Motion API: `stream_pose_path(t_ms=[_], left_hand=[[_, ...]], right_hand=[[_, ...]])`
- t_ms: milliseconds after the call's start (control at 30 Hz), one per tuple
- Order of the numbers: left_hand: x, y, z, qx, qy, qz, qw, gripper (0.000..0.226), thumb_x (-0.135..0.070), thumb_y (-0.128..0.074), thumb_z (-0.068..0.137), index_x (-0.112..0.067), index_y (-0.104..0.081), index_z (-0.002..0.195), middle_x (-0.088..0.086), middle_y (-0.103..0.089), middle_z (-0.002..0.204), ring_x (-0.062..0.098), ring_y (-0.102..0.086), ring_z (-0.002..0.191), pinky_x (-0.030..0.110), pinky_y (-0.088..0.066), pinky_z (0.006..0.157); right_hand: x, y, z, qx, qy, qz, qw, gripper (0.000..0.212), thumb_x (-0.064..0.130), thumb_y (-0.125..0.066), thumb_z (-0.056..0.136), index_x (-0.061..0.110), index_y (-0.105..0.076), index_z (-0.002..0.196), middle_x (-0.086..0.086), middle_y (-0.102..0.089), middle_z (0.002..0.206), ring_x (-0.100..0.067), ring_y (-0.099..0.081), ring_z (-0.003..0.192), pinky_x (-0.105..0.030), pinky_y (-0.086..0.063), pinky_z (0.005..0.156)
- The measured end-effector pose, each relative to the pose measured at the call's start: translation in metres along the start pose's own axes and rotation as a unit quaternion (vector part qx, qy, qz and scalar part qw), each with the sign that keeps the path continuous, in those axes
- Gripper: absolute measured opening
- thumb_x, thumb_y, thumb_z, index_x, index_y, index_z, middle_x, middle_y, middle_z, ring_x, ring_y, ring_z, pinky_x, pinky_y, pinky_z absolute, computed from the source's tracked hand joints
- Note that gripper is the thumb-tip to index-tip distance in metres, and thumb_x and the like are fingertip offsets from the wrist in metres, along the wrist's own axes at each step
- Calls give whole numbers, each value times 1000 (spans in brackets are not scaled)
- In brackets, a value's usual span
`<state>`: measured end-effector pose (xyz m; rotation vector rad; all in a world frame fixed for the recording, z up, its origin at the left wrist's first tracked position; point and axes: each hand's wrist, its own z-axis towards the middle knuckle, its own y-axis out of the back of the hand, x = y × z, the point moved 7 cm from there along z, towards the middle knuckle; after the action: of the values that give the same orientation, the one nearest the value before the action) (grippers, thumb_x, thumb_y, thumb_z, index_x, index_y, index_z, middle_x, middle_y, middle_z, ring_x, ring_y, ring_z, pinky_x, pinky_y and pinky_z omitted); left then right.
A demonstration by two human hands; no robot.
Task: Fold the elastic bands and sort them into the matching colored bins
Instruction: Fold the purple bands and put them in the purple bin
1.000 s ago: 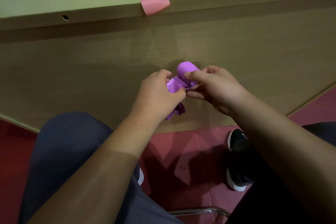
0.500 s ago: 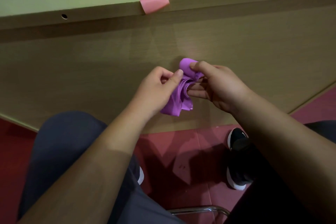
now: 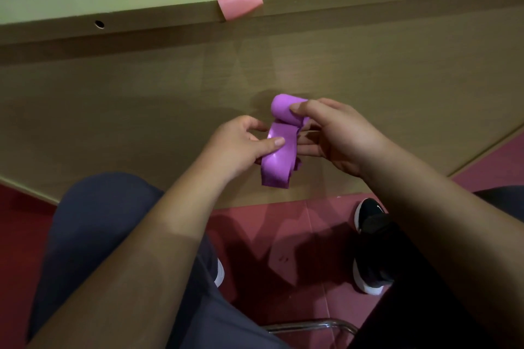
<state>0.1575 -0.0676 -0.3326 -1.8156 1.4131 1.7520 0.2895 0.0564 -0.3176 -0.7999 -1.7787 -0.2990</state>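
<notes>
A purple band (image 3: 279, 156) is held between the left hand (image 3: 241, 147) and right hand (image 3: 340, 136). Its upper end is rolled under the right thumb.

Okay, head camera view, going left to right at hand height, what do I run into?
Left hand → purple band → right hand.
</notes>
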Motion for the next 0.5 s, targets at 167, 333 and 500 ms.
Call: stream_pose_path(t_ms=[167,333,500], left_hand=[[-1,-9,-6,61,1,-43,997,11,-25,-80,94,-16,-74,92,-1,-67,68,10,-61,61,29,-53,63],[-8,3,-5,14,-52,88,995,27,-41,-82,90,-15,-75,88,-4,-71,84,10,-60,74,28,-47,71],[-8,1,-5,54,-44,-25,997,29,-38,-80,89,-12,-73,101,9,-73,86,17,-62,78,36,-45,73]], right_hand=[[6,-2,-2,14,26,-30,999,30,30,-80,82,14,-64,101,-21,-59,96,-31,-58,83,-57,-58,91],[17,-1,-4,8,94,-120,988,16,17,-78,94,12,-66,103,-11,-66,87,-22,-65,77,-44,-64,81],[25,-2,-9,34,141,-150,978,23,8,-74,98,1,-62,116,-13,-69,90,-20,-69,82,-53,-63,88]])
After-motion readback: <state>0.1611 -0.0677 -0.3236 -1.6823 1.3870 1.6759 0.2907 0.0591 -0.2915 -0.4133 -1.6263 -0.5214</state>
